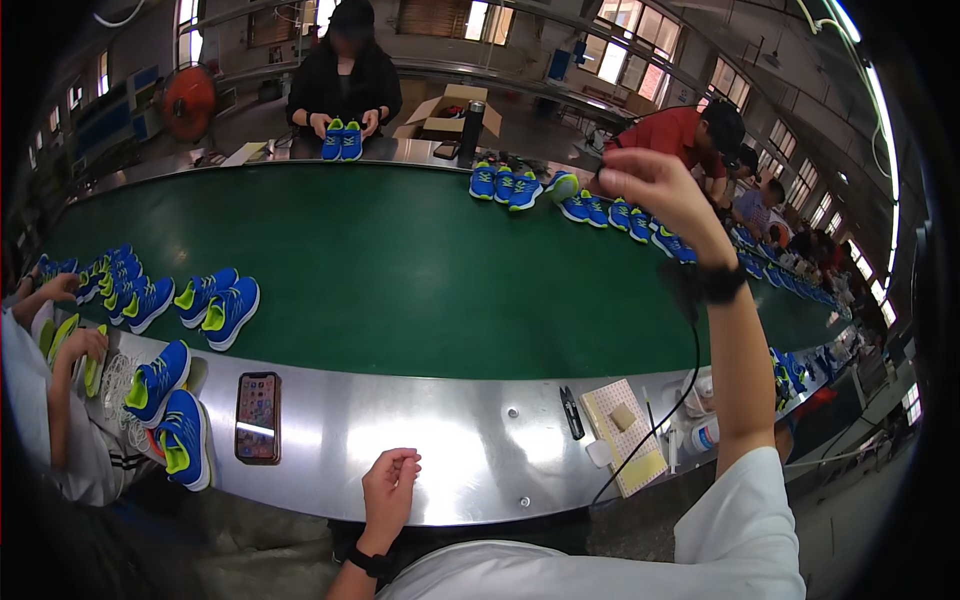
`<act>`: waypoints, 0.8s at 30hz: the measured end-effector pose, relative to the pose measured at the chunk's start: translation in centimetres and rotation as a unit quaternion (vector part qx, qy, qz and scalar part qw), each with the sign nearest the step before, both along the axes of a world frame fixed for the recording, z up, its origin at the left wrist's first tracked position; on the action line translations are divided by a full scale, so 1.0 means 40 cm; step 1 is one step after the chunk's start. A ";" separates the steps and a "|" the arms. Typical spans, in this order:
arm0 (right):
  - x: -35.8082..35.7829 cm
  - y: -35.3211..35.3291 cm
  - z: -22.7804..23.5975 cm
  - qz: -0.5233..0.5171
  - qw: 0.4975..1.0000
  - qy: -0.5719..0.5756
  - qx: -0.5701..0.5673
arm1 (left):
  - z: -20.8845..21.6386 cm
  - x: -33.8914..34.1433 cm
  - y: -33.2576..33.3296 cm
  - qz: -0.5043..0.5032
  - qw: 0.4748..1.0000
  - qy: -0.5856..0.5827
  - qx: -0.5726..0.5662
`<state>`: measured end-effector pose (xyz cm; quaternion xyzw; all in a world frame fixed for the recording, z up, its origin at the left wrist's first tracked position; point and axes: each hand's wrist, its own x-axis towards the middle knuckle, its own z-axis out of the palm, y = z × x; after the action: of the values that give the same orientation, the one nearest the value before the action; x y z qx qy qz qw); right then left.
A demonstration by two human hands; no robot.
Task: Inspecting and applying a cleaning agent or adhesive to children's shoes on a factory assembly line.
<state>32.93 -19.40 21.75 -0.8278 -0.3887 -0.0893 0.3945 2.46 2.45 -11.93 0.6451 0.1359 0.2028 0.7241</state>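
My left hand (390, 490) is over the front edge of the metal table, its fingers curled in and nothing visible in them. My right hand (655, 190) is raised on the right with the arm stretched up; its fingers are extended and slightly bent, and I see nothing held. Behind it, a row of blue running shoes (625, 217) with lime-green linings lies along the far side of the green conveyor belt (400, 270). Left of my right hand, a tilted shoe (562, 187) shows a pale green sole, beside several upright blue shoes (505, 187).
A phone (258, 418), black thread snips (571, 412) and a notepad (625, 435) lie on the metal table, with a cable (660, 420) crossing the pad. Blue shoes (180, 440) stand at left near a co-worker's hand (82, 347). Across the belt, a person (345, 85) holds two shoes.
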 end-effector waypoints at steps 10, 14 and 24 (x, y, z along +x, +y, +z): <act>-0.581 -0.101 -0.440 0.090 0.913 0.394 -0.066 | 0.228 0.039 0.322 -0.053 0.940 0.118 0.315; -0.616 -0.130 -0.554 0.007 0.900 0.434 -0.030 | 0.204 0.092 0.582 0.036 0.841 0.159 0.516; -0.617 -0.132 -0.548 -0.030 0.912 0.408 -0.021 | 0.155 0.216 0.922 0.070 0.635 0.452 0.622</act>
<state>8.23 -24.67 -0.16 -0.8115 -0.1709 0.2521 0.4986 11.12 39.33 -5.72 0.9426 0.3322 -0.0278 -0.0172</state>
